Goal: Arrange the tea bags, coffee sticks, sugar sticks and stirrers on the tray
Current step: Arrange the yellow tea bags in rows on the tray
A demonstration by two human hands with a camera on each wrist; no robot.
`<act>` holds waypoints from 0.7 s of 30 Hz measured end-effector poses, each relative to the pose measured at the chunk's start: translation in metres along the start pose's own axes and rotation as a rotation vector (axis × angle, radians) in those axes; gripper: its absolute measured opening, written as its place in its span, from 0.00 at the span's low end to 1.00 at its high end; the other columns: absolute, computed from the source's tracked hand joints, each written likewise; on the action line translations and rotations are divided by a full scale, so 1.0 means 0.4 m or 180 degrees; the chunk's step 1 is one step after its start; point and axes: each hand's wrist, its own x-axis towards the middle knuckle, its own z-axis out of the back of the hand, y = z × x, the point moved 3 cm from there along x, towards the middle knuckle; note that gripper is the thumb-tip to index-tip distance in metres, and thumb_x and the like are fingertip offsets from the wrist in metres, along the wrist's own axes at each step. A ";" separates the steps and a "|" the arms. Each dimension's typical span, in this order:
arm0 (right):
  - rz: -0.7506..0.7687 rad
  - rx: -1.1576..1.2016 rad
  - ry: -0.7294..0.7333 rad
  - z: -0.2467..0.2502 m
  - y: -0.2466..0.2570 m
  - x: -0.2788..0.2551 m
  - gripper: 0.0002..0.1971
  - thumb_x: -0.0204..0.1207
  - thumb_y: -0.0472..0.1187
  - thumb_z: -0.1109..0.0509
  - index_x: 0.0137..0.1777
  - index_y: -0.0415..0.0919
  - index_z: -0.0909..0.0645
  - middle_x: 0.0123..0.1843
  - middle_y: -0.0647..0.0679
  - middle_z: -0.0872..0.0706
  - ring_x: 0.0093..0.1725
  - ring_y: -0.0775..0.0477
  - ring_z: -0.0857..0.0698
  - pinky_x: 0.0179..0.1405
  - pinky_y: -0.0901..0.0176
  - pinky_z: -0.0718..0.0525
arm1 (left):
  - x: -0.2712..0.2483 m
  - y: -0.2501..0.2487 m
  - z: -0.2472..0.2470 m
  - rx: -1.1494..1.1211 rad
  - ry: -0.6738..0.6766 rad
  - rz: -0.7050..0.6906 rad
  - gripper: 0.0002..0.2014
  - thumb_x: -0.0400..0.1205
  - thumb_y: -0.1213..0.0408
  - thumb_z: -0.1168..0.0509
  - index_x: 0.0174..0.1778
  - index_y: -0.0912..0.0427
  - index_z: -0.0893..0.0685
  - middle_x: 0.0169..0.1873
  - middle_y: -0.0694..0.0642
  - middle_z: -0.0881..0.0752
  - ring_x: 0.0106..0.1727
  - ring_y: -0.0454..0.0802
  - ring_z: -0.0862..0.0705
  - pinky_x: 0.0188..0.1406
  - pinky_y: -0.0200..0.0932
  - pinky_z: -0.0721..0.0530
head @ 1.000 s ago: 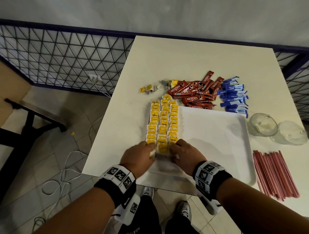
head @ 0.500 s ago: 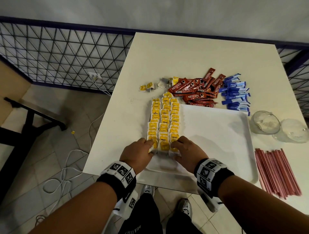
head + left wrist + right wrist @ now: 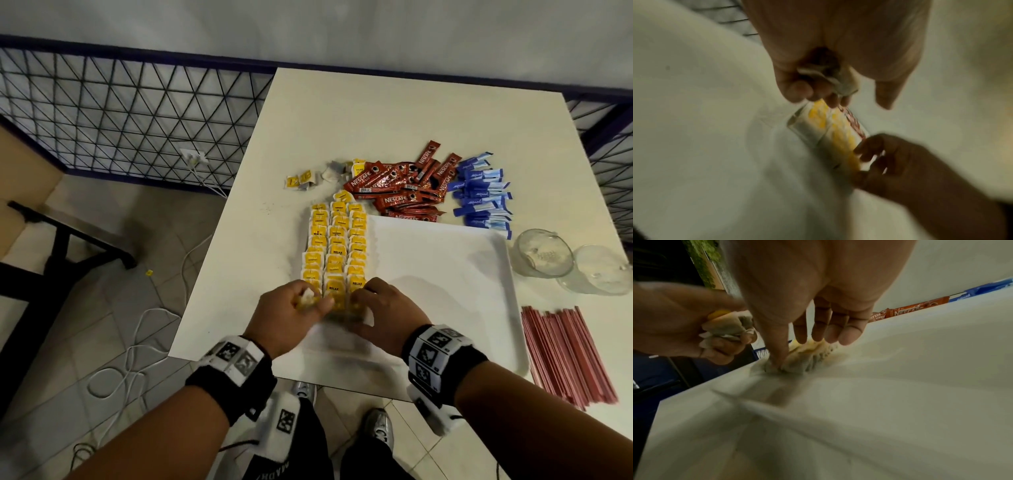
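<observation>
Yellow-tagged tea bags (image 3: 337,246) lie in three rows along the left side of the white tray (image 3: 445,274). My left hand (image 3: 313,301) grips a small crumpled bunch of tea bags (image 3: 725,327), raised just off the left row's near end; the bunch also shows in its fist (image 3: 830,76). My right hand (image 3: 363,301) pinches the near end of the other rows, thumb (image 3: 777,353) pressed at the end and fingers on top. Red coffee sticks (image 3: 397,192) and blue sugar sticks (image 3: 479,198) are piled beyond the tray. Red stirrers (image 3: 561,353) lie right of it.
Two clear glass cups (image 3: 544,257) stand right of the tray's far corner. A few loose tea bags (image 3: 301,180) lie on the table beyond the rows. The table's near edge runs just under my wrists, with floor and cables (image 3: 137,342) to the left.
My left hand has closed on a bunch of tea bags from the left row's near end and lifted them slightly. My right hand stays on the near end of the rows.
</observation>
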 end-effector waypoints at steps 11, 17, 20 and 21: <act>0.0984 0.0790 -0.0600 0.158 0.133 0.034 0.09 0.77 0.46 0.30 0.53 0.47 0.13 0.47 0.51 0.17 0.41 0.62 0.23 0.43 0.75 0.28 | -0.020 -0.080 -0.020 -0.3541 0.1512 0.1289 0.46 0.70 0.22 0.56 0.58 0.59 0.14 0.43 0.63 0.17 0.40 0.61 0.19 0.41 0.56 0.20; 0.0871 0.0327 -0.0155 0.169 0.137 0.036 0.18 0.72 0.38 0.28 0.63 0.48 0.17 0.54 0.46 0.20 0.53 0.44 0.20 0.52 0.56 0.22 | -0.016 -0.123 -0.020 -0.3398 0.1511 0.1063 0.49 0.67 0.23 0.58 0.71 0.57 0.24 0.40 0.60 0.18 0.32 0.57 0.20 0.35 0.50 0.24; 0.0916 0.0313 -0.0089 0.178 0.130 0.030 0.17 0.73 0.41 0.25 0.63 0.45 0.16 0.56 0.44 0.20 0.53 0.45 0.20 0.50 0.63 0.29 | -0.014 -0.129 -0.021 -0.3507 0.1484 0.1052 0.50 0.68 0.22 0.59 0.71 0.58 0.25 0.45 0.61 0.20 0.34 0.57 0.22 0.33 0.48 0.27; 0.0940 0.0285 -0.0059 0.181 0.129 0.028 0.16 0.74 0.42 0.26 0.62 0.45 0.15 0.57 0.44 0.20 0.53 0.45 0.21 0.50 0.64 0.30 | -0.013 -0.129 -0.021 -0.3548 0.1477 0.1066 0.50 0.68 0.22 0.59 0.71 0.58 0.25 0.45 0.61 0.20 0.34 0.57 0.22 0.32 0.47 0.28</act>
